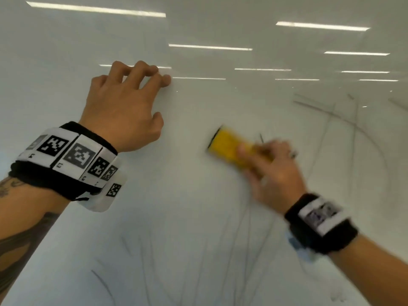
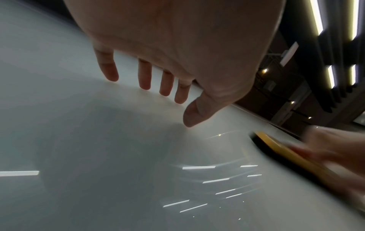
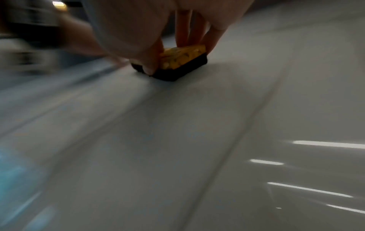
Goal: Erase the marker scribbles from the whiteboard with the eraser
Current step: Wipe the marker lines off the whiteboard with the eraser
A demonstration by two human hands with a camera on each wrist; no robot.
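The glossy whiteboard (image 1: pixel 198 102) fills the head view. Thin dark marker scribbles (image 1: pixel 344 120) cross its right side, and more scribbles (image 1: pixel 198 261) run along the bottom. My right hand (image 1: pixel 271 171) grips a yellow eraser (image 1: pixel 227 146) with a black felt base, pressed flat on the board; it is motion-blurred. In the right wrist view the thumb and fingers (image 3: pixel 213 39) pinch the eraser (image 3: pixel 183 57) by its sides. My left hand (image 1: pixel 125 102) rests on the board at upper left, fingers spread, holding nothing. The left wrist view shows its fingertips (image 2: pixel 145 78) touching the whiteboard (image 2: pixel 79 140).
Ceiling lights reflect as bright bars (image 1: pixel 209 47) across the upper board. The left wrist view shows the board's far edge (image 2: pixel 276 123) with a dark room and ceiling lamps (image 2: pixel 318 17) beyond. Both wrists carry black bands with marker tags (image 1: pixel 79 155).
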